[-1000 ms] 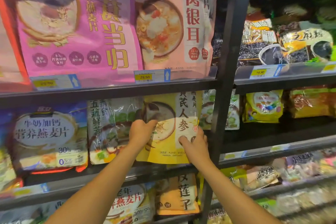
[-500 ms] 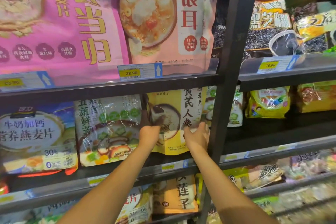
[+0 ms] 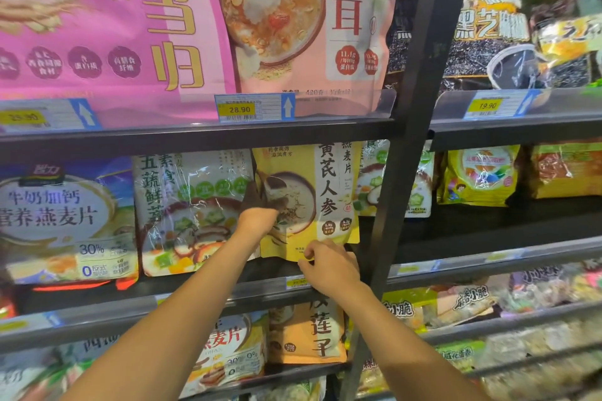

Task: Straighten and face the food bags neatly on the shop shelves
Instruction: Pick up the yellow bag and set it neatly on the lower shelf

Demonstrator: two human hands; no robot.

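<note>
Middle shelf (image 3: pixel 202 293), centre of frame: yellow bag (image 3: pixel 309 192), upright, face forward, its lower edge raised off the shelf. Left hand (image 3: pixel 257 220) at the bag's left edge, fingers reaching in behind it and hidden, so whether that grip is together or apart cannot be told. Right hand (image 3: pixel 329 265) at the bag's bottom edge, thumb and fingertips pinched together on the lower margin. Left of it, touching: clear vegetable bag (image 3: pixel 192 212), upright. Far left: blue bag (image 3: pixel 65 221), upright. Right of the yellow bag, partly behind the black upright post (image 3: pixel 400 153): another clear bag (image 3: pixel 374 179). Upper shelf, upper left of frame: pink bag (image 3: pixel 107 26) beside a pale peach bag (image 3: pixel 309 16), price tag (image 3: pixel 254 107) reading 28.90 below them. Lower shelf, bottom centre: orange bag (image 3: pixel 309 332), upright.
</note>
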